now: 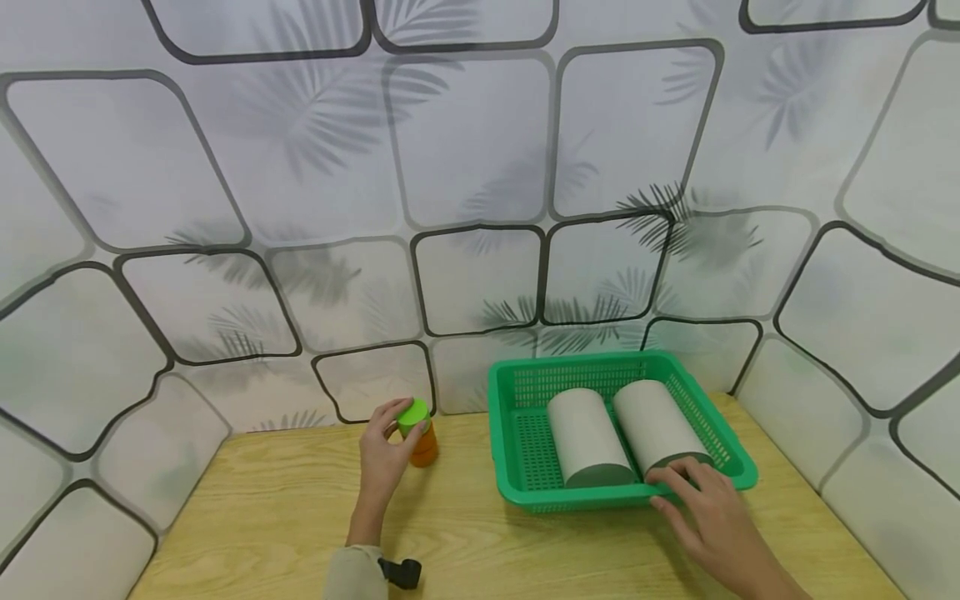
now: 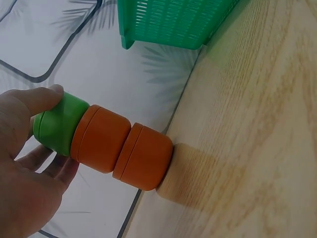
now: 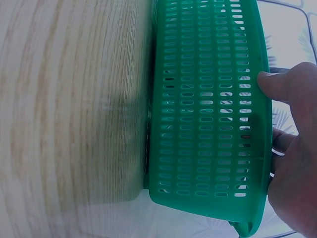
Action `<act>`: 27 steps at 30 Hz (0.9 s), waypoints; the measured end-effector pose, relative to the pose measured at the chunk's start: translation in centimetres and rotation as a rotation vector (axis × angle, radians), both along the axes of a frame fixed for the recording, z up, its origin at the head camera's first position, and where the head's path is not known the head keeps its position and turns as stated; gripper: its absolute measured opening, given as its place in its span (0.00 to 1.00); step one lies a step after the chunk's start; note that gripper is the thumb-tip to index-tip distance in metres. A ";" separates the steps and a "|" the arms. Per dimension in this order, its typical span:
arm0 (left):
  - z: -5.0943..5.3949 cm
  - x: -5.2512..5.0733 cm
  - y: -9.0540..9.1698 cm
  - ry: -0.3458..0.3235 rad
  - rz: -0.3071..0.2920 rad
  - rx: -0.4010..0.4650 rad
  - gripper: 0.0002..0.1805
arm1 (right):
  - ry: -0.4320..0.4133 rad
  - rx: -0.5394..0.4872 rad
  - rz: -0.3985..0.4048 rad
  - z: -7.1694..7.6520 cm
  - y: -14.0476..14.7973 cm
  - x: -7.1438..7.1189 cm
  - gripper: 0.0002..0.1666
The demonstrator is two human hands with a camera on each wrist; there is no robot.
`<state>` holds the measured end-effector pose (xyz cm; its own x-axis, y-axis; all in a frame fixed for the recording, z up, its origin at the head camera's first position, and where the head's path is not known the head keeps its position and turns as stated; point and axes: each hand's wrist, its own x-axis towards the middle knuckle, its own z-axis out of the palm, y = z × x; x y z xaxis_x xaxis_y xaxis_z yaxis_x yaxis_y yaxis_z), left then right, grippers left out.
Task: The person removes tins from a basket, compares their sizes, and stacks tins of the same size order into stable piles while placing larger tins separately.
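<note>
My left hand (image 1: 384,462) holds a small green jar (image 2: 62,124) between thumb and fingers. That jar tops a stack with two orange jars, a middle one (image 2: 102,139) and a bottom one (image 2: 143,157), which rests on the table. To the right, my right hand (image 1: 708,518) grips the front rim of a green plastic basket (image 1: 570,498). In the right wrist view its thumb lies on the outer side of the rim, while the fingers reach over to the inside. Two white cylinders, a left one (image 1: 588,437) and a right one (image 1: 656,425), lie side by side in the basket.
The wooden table (image 1: 247,517) ends at a patterned wall covering (image 1: 480,283), with more of it on both sides. The basket stands near the back right, and the jar stack stands left of it. A black strap piece (image 1: 402,572) sits at my left wrist.
</note>
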<state>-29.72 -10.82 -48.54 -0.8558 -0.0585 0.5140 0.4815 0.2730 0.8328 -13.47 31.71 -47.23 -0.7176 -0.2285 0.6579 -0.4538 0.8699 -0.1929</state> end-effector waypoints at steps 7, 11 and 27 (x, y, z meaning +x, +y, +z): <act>0.1 0.0 0.1 -0.031 0.015 -0.014 0.23 | 0.005 0.002 0.000 -0.1 0.0 0.0 0.25; 0.2 0.1 0.3 -0.024 0.018 -0.006 0.24 | 0.005 0.002 0.003 -0.1 0.1 -0.1 0.25; 2.0 0.5 -0.6 0.059 0.051 -0.053 0.22 | 0.015 0.007 0.004 -0.2 0.1 -0.1 0.25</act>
